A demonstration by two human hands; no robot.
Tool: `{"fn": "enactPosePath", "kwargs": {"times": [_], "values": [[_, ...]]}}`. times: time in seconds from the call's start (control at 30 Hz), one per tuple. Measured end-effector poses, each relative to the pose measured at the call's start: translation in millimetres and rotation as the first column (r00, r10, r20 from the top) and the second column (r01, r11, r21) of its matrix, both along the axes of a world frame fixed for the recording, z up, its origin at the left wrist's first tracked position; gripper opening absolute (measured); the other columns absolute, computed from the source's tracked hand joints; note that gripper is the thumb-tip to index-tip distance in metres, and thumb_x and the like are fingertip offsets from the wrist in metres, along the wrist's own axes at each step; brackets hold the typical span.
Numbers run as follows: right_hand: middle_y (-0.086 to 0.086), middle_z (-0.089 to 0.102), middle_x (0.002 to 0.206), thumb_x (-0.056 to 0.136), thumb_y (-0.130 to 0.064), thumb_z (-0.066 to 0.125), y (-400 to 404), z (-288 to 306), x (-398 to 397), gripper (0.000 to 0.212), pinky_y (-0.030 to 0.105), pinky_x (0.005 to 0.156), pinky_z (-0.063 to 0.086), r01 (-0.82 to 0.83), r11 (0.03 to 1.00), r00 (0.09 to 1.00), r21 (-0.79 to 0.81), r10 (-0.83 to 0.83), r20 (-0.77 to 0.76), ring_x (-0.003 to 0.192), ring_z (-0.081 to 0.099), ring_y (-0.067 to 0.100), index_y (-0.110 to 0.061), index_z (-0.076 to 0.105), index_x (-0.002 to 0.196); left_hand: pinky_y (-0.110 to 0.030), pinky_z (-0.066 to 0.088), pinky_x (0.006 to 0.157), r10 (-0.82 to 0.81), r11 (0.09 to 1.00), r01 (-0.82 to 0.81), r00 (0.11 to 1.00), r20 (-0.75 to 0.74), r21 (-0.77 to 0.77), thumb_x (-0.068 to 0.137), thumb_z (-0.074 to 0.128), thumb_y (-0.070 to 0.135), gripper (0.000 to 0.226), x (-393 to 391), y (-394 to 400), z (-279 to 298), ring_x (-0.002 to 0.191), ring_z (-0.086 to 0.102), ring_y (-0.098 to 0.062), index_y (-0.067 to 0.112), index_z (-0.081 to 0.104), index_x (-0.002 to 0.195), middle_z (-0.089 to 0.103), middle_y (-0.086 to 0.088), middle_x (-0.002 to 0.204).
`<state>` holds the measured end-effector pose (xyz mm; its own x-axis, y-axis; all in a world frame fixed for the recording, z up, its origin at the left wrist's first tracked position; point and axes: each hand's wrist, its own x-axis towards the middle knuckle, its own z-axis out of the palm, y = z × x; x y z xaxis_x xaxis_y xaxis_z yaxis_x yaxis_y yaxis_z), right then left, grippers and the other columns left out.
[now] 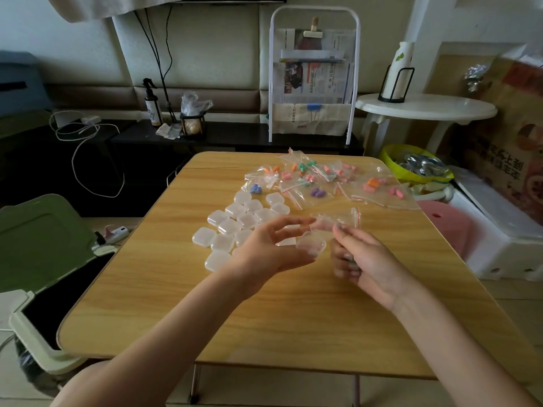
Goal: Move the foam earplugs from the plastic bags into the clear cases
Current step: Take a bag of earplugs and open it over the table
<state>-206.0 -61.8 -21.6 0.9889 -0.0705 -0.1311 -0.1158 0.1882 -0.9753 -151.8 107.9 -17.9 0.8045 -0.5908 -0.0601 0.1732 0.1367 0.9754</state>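
Earplugs are not plainly visible in either hand. Over the tabletop, the left hand has a clear case in its fingers and pinches a bag; the right hand pinches it too, lower fingers curled. I judge little is done: beyond lie a cluster of cases, seemingly unfilled, then many bags of earplugs. A bin stands left; nothing blocks reach.

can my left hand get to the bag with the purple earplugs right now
Probably not yet. The left hand is busy holding a clear case and pinching a plastic bag with the right hand. The purple earplug bag lies uncovered just beyond; free the hand first.
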Motion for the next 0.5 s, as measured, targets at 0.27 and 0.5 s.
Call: {"fn": "enactPosePath", "kwargs": {"times": [0.27,0.5], "values": [[0.001,0.042,0.07,0.096,-0.011,0.027,-0.5,3.6,4.2,0.039,0.027,0.06,0.03,-0.054,0.991,0.996,0.126,0.063,-0.069,0.062,0.036,0.011,-0.009,0.06,0.117,-0.031,0.053,0.093,-0.016,0.973,-0.021,0.988,0.156,0.232,0.075,0.075,0.0,0.042,1.6,1.1,-1.0,0.099,0.068,-0.01,0.024,0.069,0.109,0.068,0.0,0.115],[0.015,0.063,0.091,0.088,0.003,0.058,-5.7,0.2,3.6,0.025,0.023,0.067,0.053,0.085,0.996,0.996,-0.012,-0.084,0.041,0.075,0.062,0.016,-0.005,0.055,0.112,-0.028,0.055,0.085,0.136,0.973,-0.162,0.977,0.163,0.163,0.074,0.076,0.0,0.039,6.3,-0.4,-5.2,0.093,0.069,-0.014,0.024,0.069,0.103,0.065,-0.002,0.118]]}}
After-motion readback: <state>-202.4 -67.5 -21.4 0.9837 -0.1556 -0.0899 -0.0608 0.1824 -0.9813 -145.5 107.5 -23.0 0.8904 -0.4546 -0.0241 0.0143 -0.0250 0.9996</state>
